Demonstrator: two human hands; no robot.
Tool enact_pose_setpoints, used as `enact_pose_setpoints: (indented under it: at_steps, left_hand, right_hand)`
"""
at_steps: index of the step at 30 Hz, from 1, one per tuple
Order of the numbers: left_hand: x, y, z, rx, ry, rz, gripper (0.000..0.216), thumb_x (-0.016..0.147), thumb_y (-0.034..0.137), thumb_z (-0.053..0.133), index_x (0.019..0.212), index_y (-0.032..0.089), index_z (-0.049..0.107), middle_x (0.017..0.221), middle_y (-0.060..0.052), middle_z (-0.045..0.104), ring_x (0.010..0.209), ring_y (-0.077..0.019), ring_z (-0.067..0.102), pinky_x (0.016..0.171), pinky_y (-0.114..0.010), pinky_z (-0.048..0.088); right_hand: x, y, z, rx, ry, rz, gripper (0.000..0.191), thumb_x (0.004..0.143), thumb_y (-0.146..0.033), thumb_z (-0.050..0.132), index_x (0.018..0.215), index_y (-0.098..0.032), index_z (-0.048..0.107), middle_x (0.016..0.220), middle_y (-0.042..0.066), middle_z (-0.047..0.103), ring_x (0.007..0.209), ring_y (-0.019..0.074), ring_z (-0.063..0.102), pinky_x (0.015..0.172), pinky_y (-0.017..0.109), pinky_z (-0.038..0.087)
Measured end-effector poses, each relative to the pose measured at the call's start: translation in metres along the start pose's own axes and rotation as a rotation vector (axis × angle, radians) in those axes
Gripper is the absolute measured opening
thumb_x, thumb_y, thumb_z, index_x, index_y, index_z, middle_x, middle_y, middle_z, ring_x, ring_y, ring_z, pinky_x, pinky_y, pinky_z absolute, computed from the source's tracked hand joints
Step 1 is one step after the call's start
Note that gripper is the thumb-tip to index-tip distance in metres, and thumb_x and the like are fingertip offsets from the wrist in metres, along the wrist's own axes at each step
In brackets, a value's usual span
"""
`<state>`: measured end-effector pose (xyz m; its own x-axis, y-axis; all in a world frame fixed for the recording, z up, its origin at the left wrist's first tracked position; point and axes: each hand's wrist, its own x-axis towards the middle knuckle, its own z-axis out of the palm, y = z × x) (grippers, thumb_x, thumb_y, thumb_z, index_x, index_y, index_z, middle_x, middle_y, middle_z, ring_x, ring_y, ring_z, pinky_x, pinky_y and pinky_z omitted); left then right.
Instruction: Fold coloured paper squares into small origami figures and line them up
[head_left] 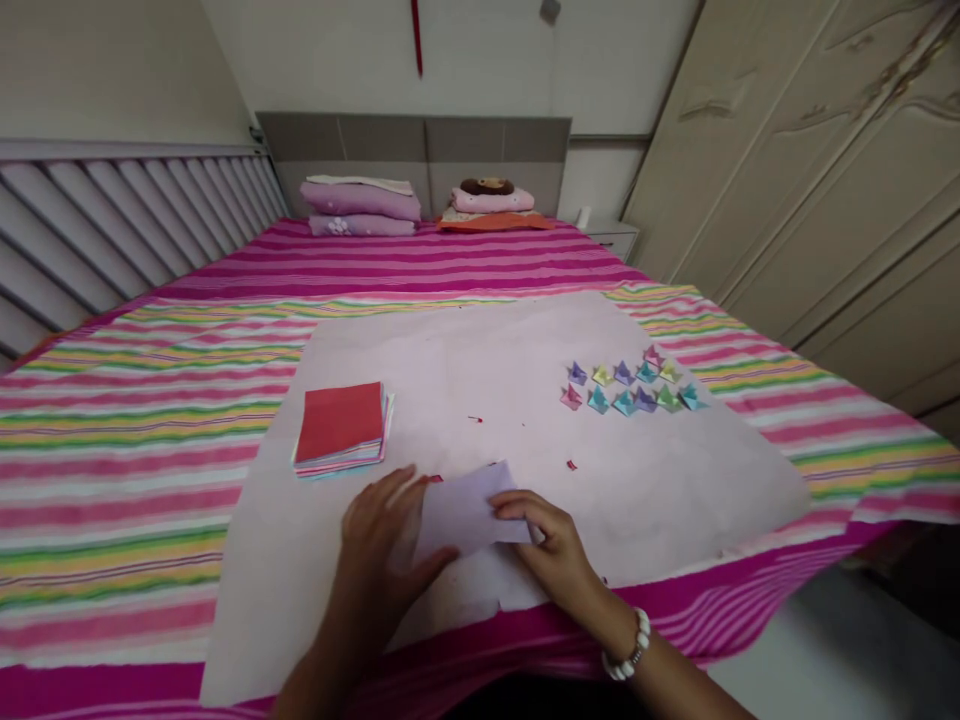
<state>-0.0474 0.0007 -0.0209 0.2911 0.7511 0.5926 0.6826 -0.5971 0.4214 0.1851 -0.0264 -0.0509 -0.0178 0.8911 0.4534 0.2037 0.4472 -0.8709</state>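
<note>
A light purple sheet of origami paper, seemingly folded over, lies between my two hands just above the large white sheet. My right hand pinches its right edge between thumb and fingers; a beaded bracelet circles that wrist. On the other side, my left hand has its fingers spread, with the thumb and fingertips resting at the paper's left edge. Beyond my left hand sits a stack of square coloured papers, red on top.
Several small folded paper pieces in various colours stand in two rows at the right on the white sheet. Tiny red scraps lie nearer. A striped bedspread surrounds the sheet, with folded bedding by the headboard.
</note>
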Motion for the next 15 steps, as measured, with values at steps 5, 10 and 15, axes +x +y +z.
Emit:
enact_pose_setpoints:
  at_steps: [5, 10, 15]
  left_hand:
    - [-0.023, -0.017, -0.006, -0.32, -0.125, -0.439, 0.091, 0.071, 0.042, 0.074, 0.148, 0.028, 0.027, 0.086, -0.001, 0.067, 0.064, -0.0179, 0.064, 0.074, -0.038, 0.056]
    - [-0.03, -0.005, 0.004, -0.685, -0.256, -0.634, 0.091, 0.073, 0.034, 0.069, 0.151, 0.026, 0.021, 0.098, -0.005, 0.074, 0.081, -0.0208, 0.071, 0.076, -0.034, 0.057]
    - [-0.006, 0.01, 0.0, -0.748, -0.34, -0.625, 0.071, 0.066, 0.026, 0.076, 0.134, 0.022, 0.055, 0.114, -0.01, 0.072, 0.096, -0.0273, 0.071, 0.077, -0.034, 0.06]
  right_hand:
    - [0.0, -0.014, -0.015, 0.034, 0.116, -0.014, 0.021, 0.08, -0.011, 0.064, 0.093, -0.026, 0.071, 0.106, 0.007, 0.071, 0.098, 0.0225, 0.068, 0.083, 0.036, 0.055]
    - [-0.001, -0.028, -0.012, 0.08, 0.074, -0.028, 0.019, 0.082, -0.014, 0.065, 0.094, -0.027, 0.07, 0.107, 0.007, 0.071, 0.1, 0.0226, 0.067, 0.084, 0.037, 0.054]
    - [-0.003, -0.037, -0.012, 0.056, -0.004, -0.04, 0.012, 0.086, -0.023, 0.064, 0.095, -0.026, 0.071, 0.11, 0.01, 0.07, 0.1, 0.0241, 0.067, 0.084, 0.039, 0.056]
